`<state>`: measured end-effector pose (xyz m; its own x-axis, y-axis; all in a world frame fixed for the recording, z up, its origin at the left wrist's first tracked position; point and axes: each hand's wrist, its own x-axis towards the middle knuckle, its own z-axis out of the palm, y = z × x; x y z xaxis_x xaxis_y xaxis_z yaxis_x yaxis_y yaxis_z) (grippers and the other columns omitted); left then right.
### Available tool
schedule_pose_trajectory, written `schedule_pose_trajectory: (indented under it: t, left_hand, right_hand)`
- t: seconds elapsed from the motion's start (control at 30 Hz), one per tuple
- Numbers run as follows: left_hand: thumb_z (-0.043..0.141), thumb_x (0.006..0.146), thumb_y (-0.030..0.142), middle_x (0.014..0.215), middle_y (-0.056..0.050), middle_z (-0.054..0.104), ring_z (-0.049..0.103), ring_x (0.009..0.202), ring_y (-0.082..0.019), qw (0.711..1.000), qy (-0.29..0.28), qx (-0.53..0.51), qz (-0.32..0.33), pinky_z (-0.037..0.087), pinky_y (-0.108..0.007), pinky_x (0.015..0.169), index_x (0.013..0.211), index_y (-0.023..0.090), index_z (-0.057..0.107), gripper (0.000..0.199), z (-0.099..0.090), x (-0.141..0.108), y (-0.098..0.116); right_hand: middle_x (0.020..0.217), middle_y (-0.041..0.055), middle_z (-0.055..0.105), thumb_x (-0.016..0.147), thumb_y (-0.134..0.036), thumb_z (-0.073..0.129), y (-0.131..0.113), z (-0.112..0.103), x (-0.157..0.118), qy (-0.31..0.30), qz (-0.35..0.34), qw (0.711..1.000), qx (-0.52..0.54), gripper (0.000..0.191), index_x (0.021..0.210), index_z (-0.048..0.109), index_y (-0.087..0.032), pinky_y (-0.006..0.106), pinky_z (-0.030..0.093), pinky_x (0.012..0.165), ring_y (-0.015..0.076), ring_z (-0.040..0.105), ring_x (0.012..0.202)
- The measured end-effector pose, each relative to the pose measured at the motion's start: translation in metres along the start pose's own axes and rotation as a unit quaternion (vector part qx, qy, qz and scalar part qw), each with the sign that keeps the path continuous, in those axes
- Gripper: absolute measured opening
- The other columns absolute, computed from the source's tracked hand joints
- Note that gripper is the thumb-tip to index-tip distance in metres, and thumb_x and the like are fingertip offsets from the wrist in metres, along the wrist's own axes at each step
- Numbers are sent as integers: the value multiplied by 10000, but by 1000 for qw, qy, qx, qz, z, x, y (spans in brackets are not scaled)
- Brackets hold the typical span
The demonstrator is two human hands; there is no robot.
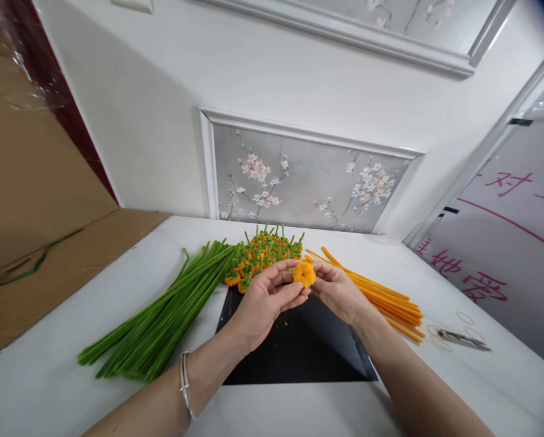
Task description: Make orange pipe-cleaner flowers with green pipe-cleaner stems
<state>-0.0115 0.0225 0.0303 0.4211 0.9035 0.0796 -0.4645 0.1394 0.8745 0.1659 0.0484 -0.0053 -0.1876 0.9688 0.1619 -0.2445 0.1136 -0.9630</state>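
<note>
Between my two hands is a small round orange flower (304, 274) with a dimpled centre, held above the black mat (299, 346). My left hand (272, 294) pinches it from the left with thumb and fingers. From the right, the fingertips of my right hand (338, 288) close on its edge. Just behind my hands lies a cluster of orange pieces with green stems (265, 249), several of them pointing up. Long green fuzzy stems (171, 315) lie in a pile at the left. Orange fuzzy stems (385, 297) lie at the right, partly behind my right hand.
Small scissors (463, 340) and thin rubber bands (439, 337) lie on the white table (494, 382) at the right. Brown cardboard (71, 261) borders the left side. A wall with a framed floral panel (308, 176) stands behind the table.
</note>
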Motion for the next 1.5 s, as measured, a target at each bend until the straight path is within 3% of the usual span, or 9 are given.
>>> schedule_pose_trajectory:
  t: [0.13,0.23,0.43,0.53,0.77,1.0,1.33,1.5]
  left_hand:
    - [729,733,185,915,-19,681,660,777,-119,1000,-9,25,10,535,-250,777,1065,211,656,340,-2,2,-2]
    - [740,717,180,948,-21,680,659,780,-118,1000,7,21,16,537,-255,781,1037,210,653,333,-4,4,-4]
    - [716,745,186,974,-39,682,653,807,-115,998,14,59,32,537,-239,785,1049,186,618,320,-10,8,-8]
    - [702,756,192,973,-37,683,652,821,-118,994,8,97,53,542,-239,789,1050,182,617,305,-14,10,-11]
    - [689,730,145,994,2,687,653,887,-130,971,-10,208,116,540,-231,808,1116,223,604,403,-21,15,-18]
    - [670,771,219,946,1,707,673,828,-137,946,22,280,161,553,-226,761,1106,223,613,340,-24,14,-21]
    - [640,792,251,809,14,719,682,695,-130,930,40,330,159,560,-210,671,1083,217,655,294,-28,14,-25]
    - [637,792,246,921,-20,721,693,771,-158,908,33,370,192,570,-252,728,1089,212,654,299,-28,13,-21]
  right_hand:
    - [954,24,669,745,-387,703,-9,0,-1,-16,-67,988,-140,268,952,649,-225,367,491,877,178,627,894]
    - [1050,44,652,825,-400,615,-16,0,-3,5,-110,980,-168,269,1035,644,-234,370,475,916,190,608,986]
    - [972,25,650,760,-343,698,-16,4,-3,-24,-135,977,-165,250,990,676,-248,338,504,816,173,616,877]
    - [936,24,648,741,-349,710,-15,5,-2,-21,-128,975,-178,261,975,669,-242,332,509,762,166,611,816]
    - [986,33,621,724,-330,733,-19,5,-4,-54,-124,975,-177,306,996,632,-231,328,486,780,176,595,885]
    - [610,-28,564,764,-462,672,-29,17,-10,-32,-19,985,-166,315,821,561,-172,241,408,507,86,492,507]
    - [735,4,607,813,-386,624,-25,20,-11,-41,-63,976,-207,216,879,584,-184,288,477,608,122,566,632]
    - [744,6,610,785,-424,653,-33,20,-11,-40,-36,983,-175,292,912,570,-174,293,489,627,120,574,631]
